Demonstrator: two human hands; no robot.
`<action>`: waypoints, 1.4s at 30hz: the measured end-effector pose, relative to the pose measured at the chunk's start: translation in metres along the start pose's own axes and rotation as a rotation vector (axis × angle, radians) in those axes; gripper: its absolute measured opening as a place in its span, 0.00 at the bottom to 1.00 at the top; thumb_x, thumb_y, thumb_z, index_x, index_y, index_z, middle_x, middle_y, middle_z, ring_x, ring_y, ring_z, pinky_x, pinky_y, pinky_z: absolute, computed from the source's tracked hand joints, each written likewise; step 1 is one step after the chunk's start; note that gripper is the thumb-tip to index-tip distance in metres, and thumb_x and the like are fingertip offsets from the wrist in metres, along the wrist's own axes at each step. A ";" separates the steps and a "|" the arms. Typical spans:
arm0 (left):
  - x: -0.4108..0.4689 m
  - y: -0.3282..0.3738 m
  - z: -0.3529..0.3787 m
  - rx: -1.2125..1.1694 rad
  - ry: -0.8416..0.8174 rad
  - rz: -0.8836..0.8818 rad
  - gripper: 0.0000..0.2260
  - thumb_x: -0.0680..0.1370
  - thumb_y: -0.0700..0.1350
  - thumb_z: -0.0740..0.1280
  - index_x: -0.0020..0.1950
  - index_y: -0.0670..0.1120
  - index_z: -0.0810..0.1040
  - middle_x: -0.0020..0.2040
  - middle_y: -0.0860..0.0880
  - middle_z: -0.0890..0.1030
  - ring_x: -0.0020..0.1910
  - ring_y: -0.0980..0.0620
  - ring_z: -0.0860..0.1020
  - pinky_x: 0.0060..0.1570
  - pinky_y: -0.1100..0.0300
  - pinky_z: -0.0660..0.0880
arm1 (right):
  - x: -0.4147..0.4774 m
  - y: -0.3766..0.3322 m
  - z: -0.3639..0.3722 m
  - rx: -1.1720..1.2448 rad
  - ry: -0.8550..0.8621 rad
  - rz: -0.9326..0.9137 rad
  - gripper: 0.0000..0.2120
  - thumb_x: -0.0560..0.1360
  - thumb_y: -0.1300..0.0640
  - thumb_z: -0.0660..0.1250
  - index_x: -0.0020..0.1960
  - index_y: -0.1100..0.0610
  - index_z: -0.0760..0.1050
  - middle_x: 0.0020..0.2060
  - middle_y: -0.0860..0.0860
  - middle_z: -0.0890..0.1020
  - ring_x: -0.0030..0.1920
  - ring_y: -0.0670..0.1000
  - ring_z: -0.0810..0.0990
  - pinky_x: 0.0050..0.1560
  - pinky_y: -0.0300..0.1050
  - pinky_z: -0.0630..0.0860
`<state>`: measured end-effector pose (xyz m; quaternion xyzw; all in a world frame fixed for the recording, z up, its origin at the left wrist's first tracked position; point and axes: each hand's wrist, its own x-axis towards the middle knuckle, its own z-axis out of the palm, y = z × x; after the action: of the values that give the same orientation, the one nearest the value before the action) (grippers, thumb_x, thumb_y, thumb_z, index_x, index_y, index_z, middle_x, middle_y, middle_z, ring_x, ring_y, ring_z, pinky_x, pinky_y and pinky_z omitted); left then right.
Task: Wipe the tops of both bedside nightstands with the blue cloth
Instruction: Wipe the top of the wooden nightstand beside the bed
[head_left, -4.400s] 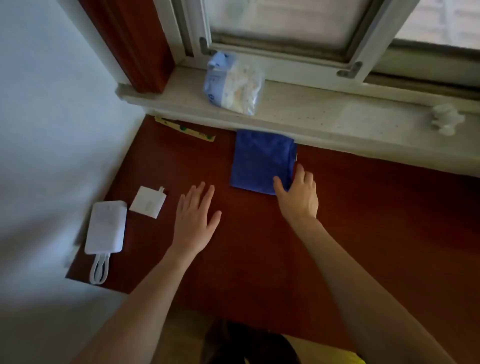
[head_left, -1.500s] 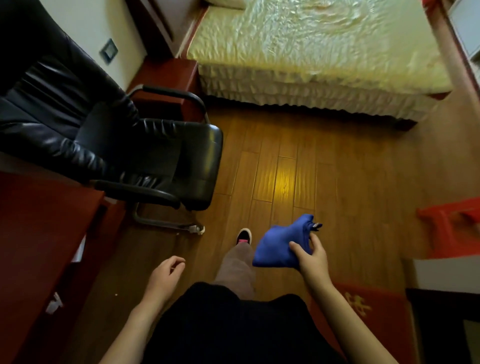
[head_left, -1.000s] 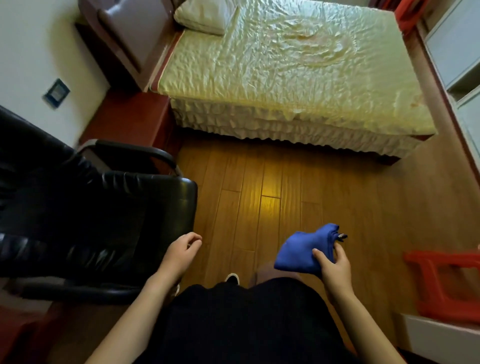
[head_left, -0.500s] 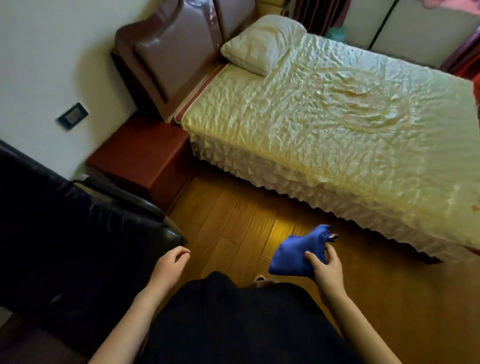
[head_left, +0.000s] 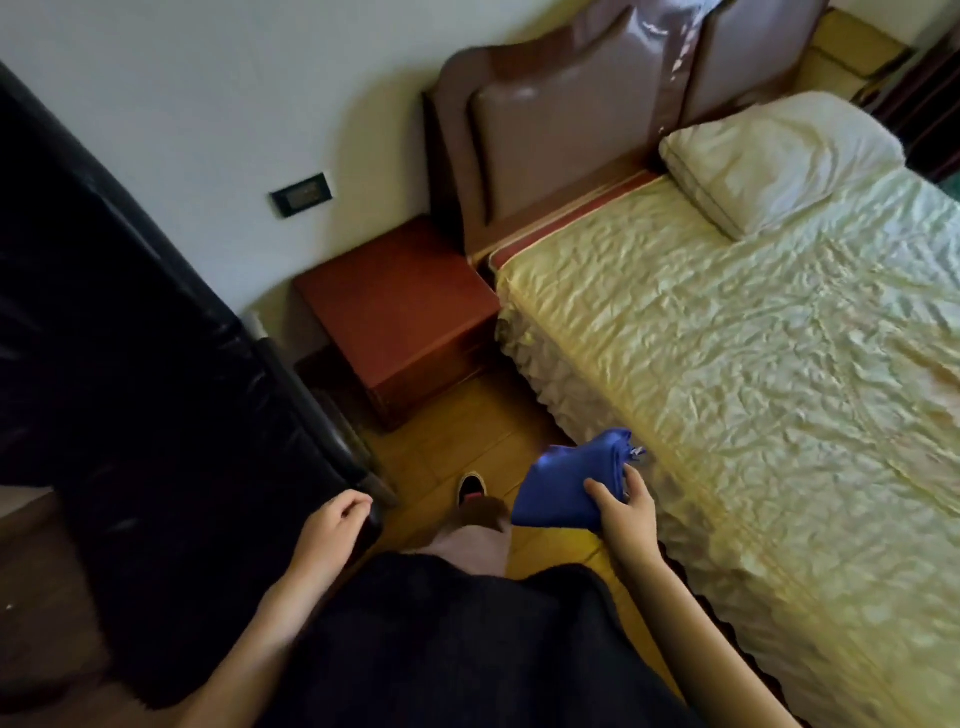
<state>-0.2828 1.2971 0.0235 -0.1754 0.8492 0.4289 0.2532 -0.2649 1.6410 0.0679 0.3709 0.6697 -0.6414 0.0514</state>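
Right hand (head_left: 626, 512) carries the blue cloth (head_left: 566, 480) in front of the body, low over the floor (head_left: 467, 441). Thumb on top, fingers (head_left: 635, 475) curled under and closed on the folded bundle; kept folded, probably so it's a ready wiping pad. Left hand (head_left: 332, 525) hangs free, fingers loosely curled with nothing in them, just beside the black chair (head_left: 156, 441), likely steering past it. One shoe (head_left: 471, 486) shows ahead of the body.

Further on, the near nightstand (head_left: 400, 306), red-brown, sits between the wall and the bed (head_left: 753, 389), tight against the headboard (head_left: 561, 140). Its top surface looks bare, not yet wiped. Cloth well apart from it.

Far corner beyond the pillow (head_left: 774, 156): second nightstand probably there, but the view is too blurred and cropped to say.

Judgement: approach step, wiping not begun.
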 end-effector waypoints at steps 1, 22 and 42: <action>0.018 0.013 -0.003 -0.013 0.003 -0.004 0.08 0.80 0.47 0.62 0.51 0.52 0.80 0.49 0.53 0.82 0.51 0.52 0.80 0.47 0.58 0.72 | 0.017 -0.014 0.004 -0.016 0.002 -0.006 0.16 0.75 0.65 0.67 0.62 0.59 0.72 0.50 0.55 0.82 0.48 0.52 0.82 0.34 0.33 0.77; 0.274 0.125 -0.031 -0.117 0.422 -0.191 0.21 0.82 0.48 0.60 0.74 0.46 0.66 0.72 0.48 0.69 0.72 0.50 0.66 0.66 0.61 0.62 | 0.335 -0.162 0.246 -0.520 -0.475 -0.109 0.27 0.76 0.59 0.67 0.74 0.53 0.64 0.62 0.53 0.77 0.58 0.54 0.78 0.55 0.52 0.77; 0.514 -0.021 0.044 -0.239 0.678 -0.330 0.29 0.81 0.53 0.59 0.79 0.52 0.49 0.76 0.45 0.59 0.70 0.46 0.69 0.59 0.59 0.69 | 0.512 -0.023 0.384 -1.070 -0.401 -0.781 0.29 0.75 0.50 0.68 0.72 0.59 0.66 0.69 0.58 0.71 0.70 0.59 0.68 0.67 0.53 0.67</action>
<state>-0.6768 1.2799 -0.3105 -0.4695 0.7891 0.3962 0.0019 -0.8022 1.5194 -0.2577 -0.0994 0.9561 -0.2504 0.1153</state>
